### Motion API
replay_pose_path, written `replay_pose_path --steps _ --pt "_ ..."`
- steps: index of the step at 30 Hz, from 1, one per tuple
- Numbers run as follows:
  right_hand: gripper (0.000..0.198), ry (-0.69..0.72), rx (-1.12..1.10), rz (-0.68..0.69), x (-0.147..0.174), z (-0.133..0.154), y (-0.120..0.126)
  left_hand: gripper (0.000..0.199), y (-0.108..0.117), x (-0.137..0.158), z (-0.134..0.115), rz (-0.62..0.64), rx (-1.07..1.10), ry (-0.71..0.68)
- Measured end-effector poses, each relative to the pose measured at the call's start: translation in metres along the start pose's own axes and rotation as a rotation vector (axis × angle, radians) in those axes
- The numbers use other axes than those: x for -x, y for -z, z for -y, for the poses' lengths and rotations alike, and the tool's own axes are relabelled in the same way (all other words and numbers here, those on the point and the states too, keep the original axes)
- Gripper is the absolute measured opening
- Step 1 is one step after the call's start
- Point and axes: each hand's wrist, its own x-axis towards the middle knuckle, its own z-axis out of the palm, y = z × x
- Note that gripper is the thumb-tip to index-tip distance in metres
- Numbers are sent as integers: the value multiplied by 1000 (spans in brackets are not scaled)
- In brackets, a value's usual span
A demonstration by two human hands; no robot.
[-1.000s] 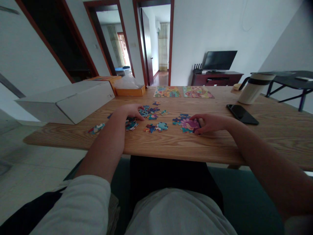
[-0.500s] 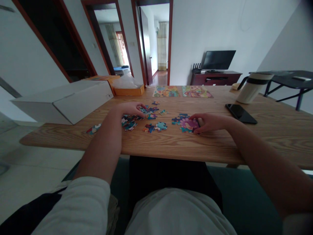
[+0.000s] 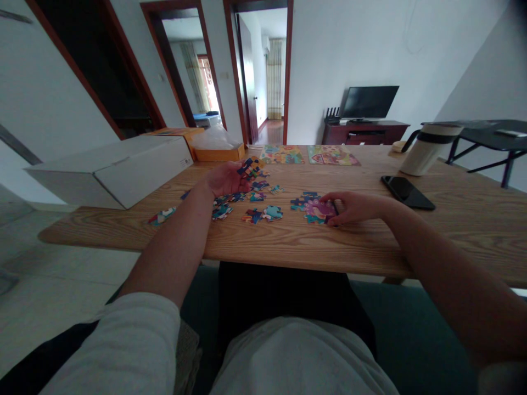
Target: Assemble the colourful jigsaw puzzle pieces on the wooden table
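Observation:
My left hand (image 3: 228,181) is closed around some jigsaw puzzle pieces (image 3: 250,167), dark blue with orange, tilted up above the table. Below and beside it lies a loose heap of puzzle pieces (image 3: 222,210), partly covered by my hand and forearm. My right hand (image 3: 343,208) rests on the table, its thumb and fingers curved about the right edge of a joined puzzle section (image 3: 319,210) with a pink-purple figure. A pale blue piece (image 3: 272,213) lies between the two hands, next to a dark reddish one (image 3: 253,215).
Two colourful picture sheets (image 3: 282,154) lie at the table's far edge. At left stand a long white box (image 3: 111,170) and an orange open box (image 3: 218,154) with clear plastic. To the right are a black phone (image 3: 407,192) and a pale mug (image 3: 430,151) with a dark handle.
My left hand has lifted off the heap with puzzle pieces in it and turned them up. My right hand stays at the joined section.

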Motion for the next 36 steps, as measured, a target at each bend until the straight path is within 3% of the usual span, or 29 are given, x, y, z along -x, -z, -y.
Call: replay_pose_path --steps 3,11,14,19,22,25,31,36 --pt "83 -17 5 -3 0 1 0 17 3 -5 3 -64 -6 41" --pt "83 -26 14 2 -1 -4 -2 41 1 -16 13 -198 -276 100" --pt "83 -3 3 1 -1 -6 -2 46 -4 -18 14 -190 -552 126" --pt "84 -22 -6 11 1 -3 -1 68 -16 -22 16 2 -1136 96" --pt "83 -26 0 -3 2 -1 -1 76 -22 -23 17 52 -1349 131" --pt "82 -19 -3 -8 2 -2 -1 77 -26 -23 18 56 -1441 151" --pt "85 -37 -6 8 1 -4 -1 58 -48 -26 23 0 -1565 101" --pt "89 -41 -4 1 0 -5 -2 50 -56 -30 33 -67 -1462 135"
